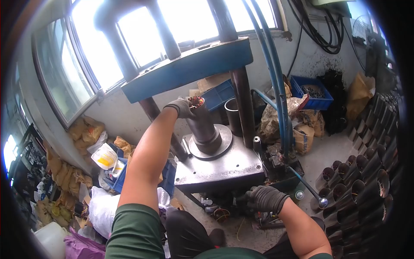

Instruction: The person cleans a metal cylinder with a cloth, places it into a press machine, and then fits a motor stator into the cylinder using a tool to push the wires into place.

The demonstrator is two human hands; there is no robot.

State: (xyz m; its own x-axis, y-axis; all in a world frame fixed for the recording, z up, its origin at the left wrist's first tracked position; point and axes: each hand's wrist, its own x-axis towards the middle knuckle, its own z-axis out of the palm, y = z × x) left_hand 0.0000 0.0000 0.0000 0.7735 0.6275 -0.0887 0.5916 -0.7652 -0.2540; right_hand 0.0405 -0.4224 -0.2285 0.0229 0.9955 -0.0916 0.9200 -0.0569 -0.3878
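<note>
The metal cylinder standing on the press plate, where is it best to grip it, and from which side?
Probably around the bare upper wall of the metal cylinder, coming from the left, as the left hand does at its top. It stands upright, its base sits in a round collar, and a press column stands close on its right.

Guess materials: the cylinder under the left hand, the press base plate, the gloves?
Cylinder: looks like dull grey steel, unpainted, with coppery windings showing at its top. Base plate: bare steel, scuffed, faintly reflective. Gloves on the left hand and right hand: grey knit fabric, ribbed cuffs; any coating can't be told.
</note>
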